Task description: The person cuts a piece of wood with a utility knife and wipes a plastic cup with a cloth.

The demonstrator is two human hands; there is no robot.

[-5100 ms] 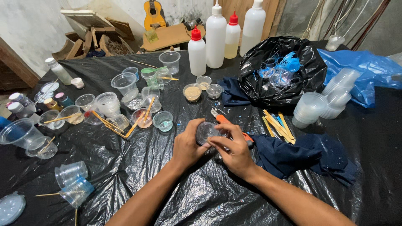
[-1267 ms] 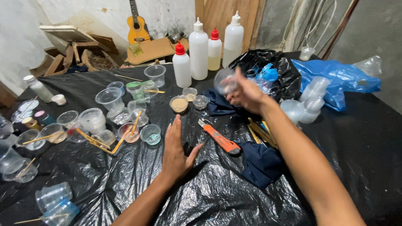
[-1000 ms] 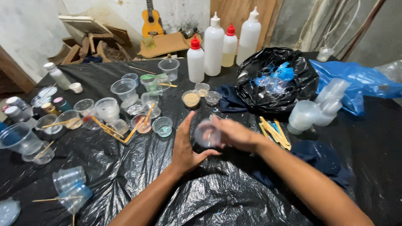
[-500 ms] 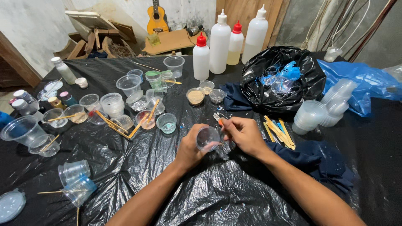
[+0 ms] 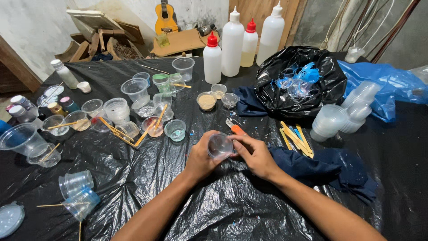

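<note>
My left hand (image 5: pixel 201 159) grips a small clear plastic cup (image 5: pixel 220 146), held on its side above the black plastic sheet (image 5: pixel 223 209). Fingers of my right hand (image 5: pixel 257 155) rest on the cup's rim from the right, so both hands hold it. Just behind the cup lies an orange-handled utility knife (image 5: pixel 235 128), partly hidden by my fingers. A dark blue cloth (image 5: pixel 325 167) lies right of my right hand.
Several clear cups, some with wooden sticks (image 5: pixel 119 132), crowd the left. Three white squeeze bottles (image 5: pixel 232 43) stand at the back. A black bag (image 5: pixel 303 80) holds used cups; stacked cups (image 5: pixel 331 120) and loose sticks (image 5: pixel 295 138) lie at right. A blue bag (image 5: pixel 388 87) sits far right.
My right hand came back from the black bag with a cup and brought it to my left hand. Now both hands hold the cup low over the sheet, closer to me.
</note>
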